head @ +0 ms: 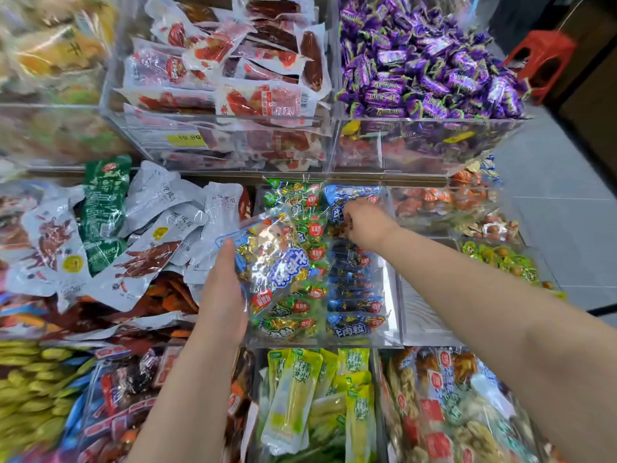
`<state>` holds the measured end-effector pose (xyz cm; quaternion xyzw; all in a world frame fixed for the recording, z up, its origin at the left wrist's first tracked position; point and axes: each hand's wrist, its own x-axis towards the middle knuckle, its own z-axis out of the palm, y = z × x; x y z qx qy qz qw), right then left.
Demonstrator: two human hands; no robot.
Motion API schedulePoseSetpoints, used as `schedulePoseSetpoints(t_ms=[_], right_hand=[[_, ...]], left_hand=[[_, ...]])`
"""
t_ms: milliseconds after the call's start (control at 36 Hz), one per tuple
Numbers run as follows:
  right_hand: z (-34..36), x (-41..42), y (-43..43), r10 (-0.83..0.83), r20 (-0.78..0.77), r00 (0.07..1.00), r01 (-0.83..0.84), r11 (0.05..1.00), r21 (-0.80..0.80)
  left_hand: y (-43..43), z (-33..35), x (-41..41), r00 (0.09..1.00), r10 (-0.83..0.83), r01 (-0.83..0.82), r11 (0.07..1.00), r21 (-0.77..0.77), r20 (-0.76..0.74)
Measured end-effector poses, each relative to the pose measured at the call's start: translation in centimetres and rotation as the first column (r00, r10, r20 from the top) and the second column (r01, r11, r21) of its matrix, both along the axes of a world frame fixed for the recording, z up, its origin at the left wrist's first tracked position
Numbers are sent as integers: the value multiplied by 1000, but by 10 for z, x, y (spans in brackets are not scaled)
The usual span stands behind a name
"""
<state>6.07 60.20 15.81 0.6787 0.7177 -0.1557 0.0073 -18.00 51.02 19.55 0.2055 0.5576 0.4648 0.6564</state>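
Stock in hand: one clear, crinkly bag of foil-wrapped sweets, blue-labelled and glossy, held tilted above the middle bin. The left hand grips it by the left edge, thumb near the upper corner. The right hand is closed, fingers curled round the top of one blue bag at the rear of that bin.

The bin is clear hard plastic with straight walls. It carries two rows of similar bags standing on edge: a green row on the left and a blue row on the right. Overlap prevents an exact count of either.

Above are one bin of purple twist-wrapped sweets and one of flat red sausage packs bearing one yellow price tag. To the left lie soft white pouches, heaped. Below are long yellow-green packs. One red stool stands well apart.
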Motion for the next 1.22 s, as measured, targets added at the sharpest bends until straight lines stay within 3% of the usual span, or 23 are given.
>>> schedulePoseSetpoints(t_ms=[83,139,167,222,250,278,361,444,472,528,583,639,667,722,750,806,861,889,944,1028,1111,1222], right_hand=[[9,-4,-1,-3,-11,1000,3,999,-46],[21,-7,-8,-89,-210,974,85,996,-30],[30,-10,-13,-171,-399,901,160,985,-61],[50,-18,-27,-340,-742,577,205,940,-272],[59,-20,-35,-404,-811,424,149,914,-377],[66,-22,-43,-442,-832,335,83,894,-441],[71,-31,-69,-511,-839,187,-22,851,-524],[59,-47,-95,-594,-797,-110,-28,803,-595],[55,-51,-101,-609,-771,-185,-21,787,-617],[50,-56,-106,-627,-710,-319,8,748,-664],[53,-52,-106,-616,-685,-389,76,719,-691],[61,-38,-102,-588,-762,-273,255,719,-646],[68,-28,-100,-567,-810,-149,365,730,-578],[82,-4,-91,-529,-821,214,531,769,-356],[90,7,-86,-511,-752,416,548,801,-242],[102,23,-74,-440,-470,765,445,889,-109],[105,24,-62,-244,-148,958,235,969,-79],[103,21,-56,-131,-24,991,129,988,-88],[94,10,-43,45,131,990,-29,993,-117],[75,-7,-28,147,276,950,-118,986,-119],[56,-16,-19,164,376,912,-112,981,-156],[44,-22,-16,146,388,910,-34,959,-281]], left_hand=[[-1,2,2,999,-33,33,999,14,8],[-1,0,2,999,-51,51,999,19,7],[-1,-2,2,997,-71,71,997,21,-8],[0,-6,5,995,-95,97,995,35,-36],[0,-7,8,995,-87,89,995,39,-42],[-1,-6,11,998,-62,63,997,45,-30],[0,-2,25,983,66,-78,995,63,169],[-3,3,43,970,66,-98,987,131,232],[-6,4,49,986,16,-40,989,143,166],[-13,1,58,982,-144,161,978,135,-126],[-17,-6,59,845,-265,342,936,87,-464],[-18,-9,52,686,-285,482,867,124,-669],[-18,-11,48,618,-266,547,822,161,-740],[-15,-17,38,453,-212,675,716,178,-866],[-14,-19,33,315,-199,749,653,114,-928],[-9,-25,26,-61,-211,849,502,-161,-976],[-7,-31,22,-356,-228,828,373,-419,-906],[-7,-34,21,-441,-215,802,342,-490,-871],[-7,-36,22,-513,-142,771,357,-527,-847],[-4,-33,26,-497,-100,766,417,-489,-862],[0,-30,31,-496,-134,761,408,-504,-858],[2,-30,40,-457,-130,785,405,-468,-880]])
